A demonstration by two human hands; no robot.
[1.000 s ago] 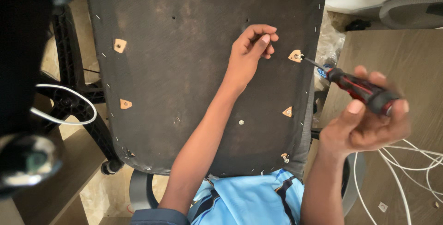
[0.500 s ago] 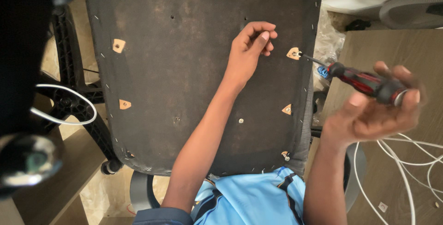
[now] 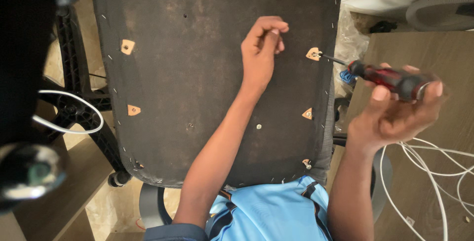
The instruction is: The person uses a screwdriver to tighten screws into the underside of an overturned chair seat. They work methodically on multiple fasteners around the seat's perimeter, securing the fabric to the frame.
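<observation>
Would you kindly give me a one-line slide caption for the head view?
Right hand drives a red-handled screwdriver into a screw hole on the upturned seat base; left hand rests on it.

A red-and-black-handled screwdriver (image 3: 390,79) was pictured against a dusty black seat underside (image 3: 197,73), tan mounting tabs (image 3: 128,46) seen near its edges, white cables (image 3: 434,162) alongside.
</observation>
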